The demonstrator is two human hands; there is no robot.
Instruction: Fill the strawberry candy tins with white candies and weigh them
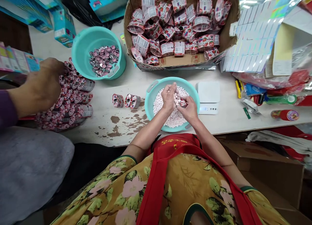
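Note:
Both my hands are over a teal basin [152, 90] filled with small white tablets [170, 118]. My right hand [188, 108] grips a small red-and-white candy tin [182, 103], held over the tablets. My left hand [169, 96] is pinched above the tin's mouth, with a few white tablets between its fingers. Three tins of the same kind [126, 101] lie on the white table to the left of the basin.
A cardboard box [226, 40] at the back holds several tins. A teal bucket [83, 44] holds metal lids. A co-worker's hand [42, 85] rests on a pile of tins [73, 101] at left. A white scale [209, 96] sits right of the basin, sticker sheets [253, 40] beyond.

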